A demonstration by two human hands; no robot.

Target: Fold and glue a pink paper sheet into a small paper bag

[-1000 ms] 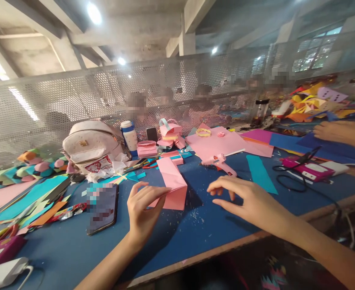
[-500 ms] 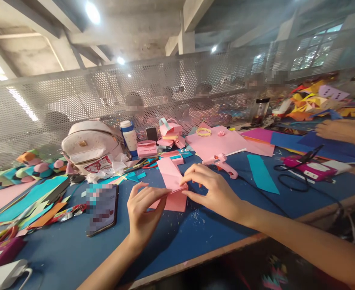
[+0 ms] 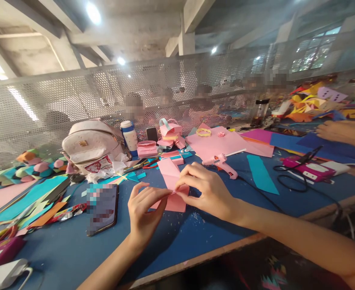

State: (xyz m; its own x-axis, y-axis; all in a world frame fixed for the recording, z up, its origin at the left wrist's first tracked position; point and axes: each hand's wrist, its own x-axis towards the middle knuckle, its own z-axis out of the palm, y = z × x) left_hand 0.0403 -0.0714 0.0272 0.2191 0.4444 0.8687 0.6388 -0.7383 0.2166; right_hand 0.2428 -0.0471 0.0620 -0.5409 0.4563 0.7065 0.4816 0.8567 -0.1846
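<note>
A folded piece of pink paper (image 3: pixel 169 171) stands bent on the blue table (image 3: pixel 74 245) in front of me. My left hand (image 3: pixel 142 211) pinches its lower left fold between thumb and fingers. From the right, my right hand (image 3: pixel 204 191) grips the same fold, its fingers curled over the paper's edge. The two hands nearly touch at the crease. A pink glue gun (image 3: pixel 221 163) lies just behind my right hand.
A phone (image 3: pixel 102 209) lies left of my hands. A white backpack (image 3: pixel 89 143), a bottle (image 3: pixel 129 136), pink paper boxes (image 3: pixel 169 135) and paper scraps crowd the back. Another person's hand (image 3: pixel 340 131) rests at far right near a pink device (image 3: pixel 308 169) with cables.
My right hand came in from the right side of the table and took hold of the pink paper's fold; my left hand kept its pinch in place.
</note>
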